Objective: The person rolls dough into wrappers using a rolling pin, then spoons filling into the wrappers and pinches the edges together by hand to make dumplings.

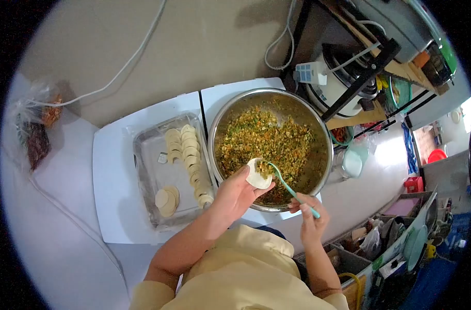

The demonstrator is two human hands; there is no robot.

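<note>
A round white dumpling wrapper [256, 178] lies on the fingers of my left hand [234, 195], held at its edge by the thumb. My right hand [313, 217] grips a pale green spoon [283, 181], whose bowl end is over the wrapper with some chopped filling on it. Beneath both hands stands a large steel bowl [325, 155] of chopped vegetable filling [266, 137]. To the left, a clear plastic tray [153, 150] holds overlapping rows of pale wrappers [191, 152] and a small stack of round wrappers [166, 200].
The white table [111, 170] carries the tray and bowl. At right, a black-framed shelf [359, 85] holds a white rice cooker [318, 98]. A white cable [127, 62] runs along the wall. Plastic bags [36, 129] hang at far left; grey bins [344, 258] stand lower right.
</note>
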